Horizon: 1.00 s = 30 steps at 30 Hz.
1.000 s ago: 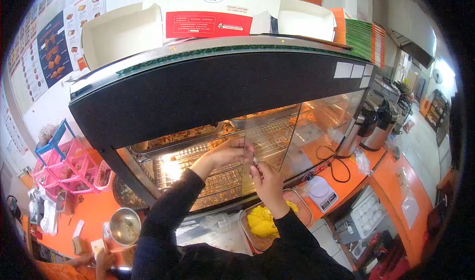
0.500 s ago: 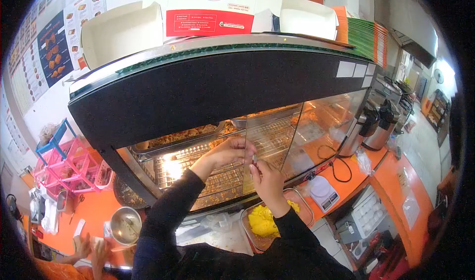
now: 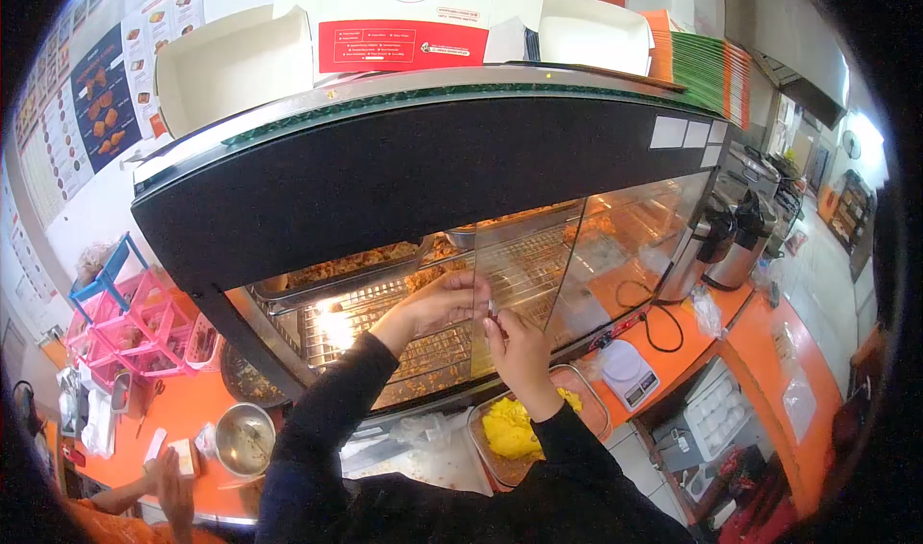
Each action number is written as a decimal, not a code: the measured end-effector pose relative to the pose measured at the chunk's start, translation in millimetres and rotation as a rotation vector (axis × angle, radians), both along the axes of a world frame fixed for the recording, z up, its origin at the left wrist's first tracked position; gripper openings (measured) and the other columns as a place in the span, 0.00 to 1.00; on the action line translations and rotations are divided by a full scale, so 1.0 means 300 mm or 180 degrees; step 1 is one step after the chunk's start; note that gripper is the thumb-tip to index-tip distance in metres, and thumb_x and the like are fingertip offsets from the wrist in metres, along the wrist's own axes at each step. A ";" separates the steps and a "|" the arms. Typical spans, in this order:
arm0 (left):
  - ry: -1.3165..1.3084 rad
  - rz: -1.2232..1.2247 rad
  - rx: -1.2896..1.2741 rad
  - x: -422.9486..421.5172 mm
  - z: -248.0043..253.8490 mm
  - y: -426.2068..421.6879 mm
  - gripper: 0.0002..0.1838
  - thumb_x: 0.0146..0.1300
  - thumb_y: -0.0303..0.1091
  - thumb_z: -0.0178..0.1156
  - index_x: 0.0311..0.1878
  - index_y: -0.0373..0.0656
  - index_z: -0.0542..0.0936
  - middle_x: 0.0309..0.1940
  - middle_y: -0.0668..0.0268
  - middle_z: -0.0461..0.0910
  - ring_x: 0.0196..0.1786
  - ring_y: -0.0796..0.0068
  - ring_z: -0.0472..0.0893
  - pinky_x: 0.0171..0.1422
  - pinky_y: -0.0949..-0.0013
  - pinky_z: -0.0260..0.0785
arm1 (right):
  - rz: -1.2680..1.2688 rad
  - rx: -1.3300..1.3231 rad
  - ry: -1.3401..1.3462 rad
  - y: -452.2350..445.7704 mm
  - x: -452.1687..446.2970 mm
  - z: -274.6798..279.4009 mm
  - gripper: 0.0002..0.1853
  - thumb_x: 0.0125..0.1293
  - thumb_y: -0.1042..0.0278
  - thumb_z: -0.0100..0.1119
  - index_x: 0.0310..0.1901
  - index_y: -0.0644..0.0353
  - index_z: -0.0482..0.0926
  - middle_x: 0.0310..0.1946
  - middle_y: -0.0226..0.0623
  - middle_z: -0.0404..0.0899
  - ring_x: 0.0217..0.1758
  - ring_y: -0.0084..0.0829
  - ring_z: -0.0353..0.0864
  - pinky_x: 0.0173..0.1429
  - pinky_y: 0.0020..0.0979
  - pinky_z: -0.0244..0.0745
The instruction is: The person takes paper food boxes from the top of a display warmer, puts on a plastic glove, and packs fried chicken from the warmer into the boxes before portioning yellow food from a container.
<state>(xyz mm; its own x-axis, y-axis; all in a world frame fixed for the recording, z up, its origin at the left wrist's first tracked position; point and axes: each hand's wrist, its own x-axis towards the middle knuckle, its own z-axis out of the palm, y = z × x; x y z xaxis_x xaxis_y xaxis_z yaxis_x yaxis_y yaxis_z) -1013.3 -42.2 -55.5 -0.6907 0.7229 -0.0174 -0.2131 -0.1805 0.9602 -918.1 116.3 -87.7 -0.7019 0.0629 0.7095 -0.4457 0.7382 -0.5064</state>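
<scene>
My left hand (image 3: 440, 301) is closed at the free edge of the sliding glass door (image 3: 524, 289), its fingertips pressed together; what they grip, if anything, is too small to make out. Just below and to the right, my right hand (image 3: 522, 350) pinches with thumb and forefinger at a small pale thing (image 3: 492, 308) by the same edge. Both hands are in front of the food warmer (image 3: 413, 169), where trays of browned food (image 3: 356, 270) and wire racks (image 3: 423, 357) show under a bright lamp.
Below my right forearm is a tray of yellow food (image 3: 510, 429). A kitchen scale (image 3: 630, 376) and steel flasks (image 3: 738, 241) stand on the right. At left are a pink rack (image 3: 135, 328), a metal bowl (image 3: 244, 438) and a co-worker's hands (image 3: 171, 482). Boxes (image 3: 236, 68) top the warmer.
My hands stay almost in place at the glass edge. At lower left, the co-worker's hands have shifted, and a light-coloured block beside them shows more plainly.
</scene>
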 end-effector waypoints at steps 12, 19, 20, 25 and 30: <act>0.0209 -0.0138 -0.0118 -0.004 0.007 -0.011 0.08 0.65 0.34 0.59 0.45 0.44 0.75 0.39 0.72 0.77 0.44 0.82 0.78 0.53 0.76 0.72 | -0.0032 0.0029 0.0009 -0.001 0.017 0.022 0.11 0.62 0.62 0.57 0.28 0.60 0.73 0.23 0.44 0.76 0.29 0.47 0.77 0.32 0.43 0.68; 0.0365 -0.0248 0.0014 -0.023 -0.023 -0.004 0.08 0.64 0.34 0.59 0.44 0.43 0.75 0.38 0.72 0.76 0.43 0.83 0.77 0.52 0.76 0.71 | 0.0065 -0.0074 0.0063 0.010 0.002 -0.011 0.10 0.63 0.64 0.57 0.29 0.60 0.73 0.23 0.44 0.76 0.27 0.47 0.77 0.30 0.42 0.69; 0.0345 -0.0222 0.0050 -0.019 -0.024 -0.003 0.08 0.65 0.34 0.59 0.44 0.43 0.75 0.38 0.72 0.76 0.43 0.83 0.77 0.52 0.76 0.71 | 0.0123 -0.0134 0.0040 0.012 0.003 -0.020 0.10 0.64 0.63 0.56 0.30 0.60 0.73 0.24 0.44 0.76 0.28 0.48 0.77 0.30 0.44 0.69; 0.0308 -0.0175 0.0201 -0.010 -0.025 0.001 0.08 0.65 0.34 0.58 0.44 0.44 0.74 0.38 0.72 0.75 0.42 0.82 0.76 0.50 0.76 0.71 | 0.0235 -0.0224 -0.0039 0.019 0.006 -0.023 0.10 0.64 0.63 0.56 0.30 0.59 0.73 0.24 0.45 0.76 0.28 0.49 0.76 0.31 0.45 0.69; 0.0267 -0.0227 0.0223 -0.016 -0.034 0.001 0.07 0.65 0.33 0.58 0.44 0.44 0.74 0.36 0.73 0.75 0.41 0.83 0.76 0.49 0.76 0.71 | 0.0233 -0.0183 -0.0006 0.017 -0.008 -0.036 0.10 0.63 0.62 0.56 0.29 0.59 0.73 0.25 0.44 0.76 0.28 0.49 0.76 0.31 0.45 0.70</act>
